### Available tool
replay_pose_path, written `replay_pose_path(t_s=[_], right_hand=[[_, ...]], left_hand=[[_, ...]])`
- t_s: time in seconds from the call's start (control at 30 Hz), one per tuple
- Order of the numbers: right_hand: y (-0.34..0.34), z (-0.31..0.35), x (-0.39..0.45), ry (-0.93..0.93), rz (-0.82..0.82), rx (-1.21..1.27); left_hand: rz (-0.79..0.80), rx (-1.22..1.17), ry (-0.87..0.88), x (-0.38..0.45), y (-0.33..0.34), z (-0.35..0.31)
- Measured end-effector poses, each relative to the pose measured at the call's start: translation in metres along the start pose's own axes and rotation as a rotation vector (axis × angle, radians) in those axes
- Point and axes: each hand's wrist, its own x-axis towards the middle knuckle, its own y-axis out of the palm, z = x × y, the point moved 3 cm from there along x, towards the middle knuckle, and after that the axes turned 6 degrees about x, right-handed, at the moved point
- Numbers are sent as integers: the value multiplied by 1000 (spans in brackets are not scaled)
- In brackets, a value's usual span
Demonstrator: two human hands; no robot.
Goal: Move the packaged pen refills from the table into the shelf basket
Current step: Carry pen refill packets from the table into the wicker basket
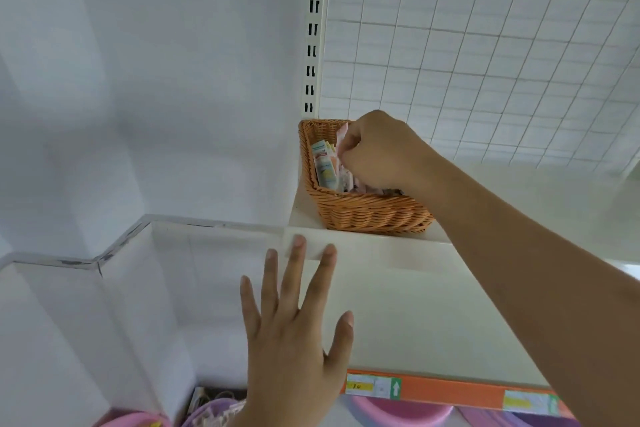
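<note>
An orange wicker basket [367, 213] stands on the white shelf, in the corner beside the slotted upright. Several packaged pen refills [325, 166] stand inside it, leaning against its left wall. My right hand [377, 149] reaches into the basket from the right, fingers pinched on a pinkish refill pack [343, 135] at the basket's top. My left hand [294, 333] is spread flat with fingers apart over the front of the shelf, holding nothing. The table is out of view.
The white shelf [415, 305] has an orange price strip [450, 390] along its front edge. A wire grid panel [485, 62] backs the shelf. White walls are at the left. Pink and purple items [214, 411] sit on the level below.
</note>
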Motion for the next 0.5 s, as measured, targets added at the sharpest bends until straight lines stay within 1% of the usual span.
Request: replay_pose_path(t_s=[0.17, 0.23, 0.4, 0.5], right_hand=[[8, 10, -2, 44, 60, -87], [5, 14, -6, 59, 42, -106], [5, 7, -25, -15, -148, -80], [7, -1, -43, -136, -311, -41]], left_hand=[[-3, -31, -24, -3, 7, -1], [-17, -70, -36, -4, 10, -3], [-43, -85, -35, -6, 14, -2], [9, -58, -50, -5, 15, -1]])
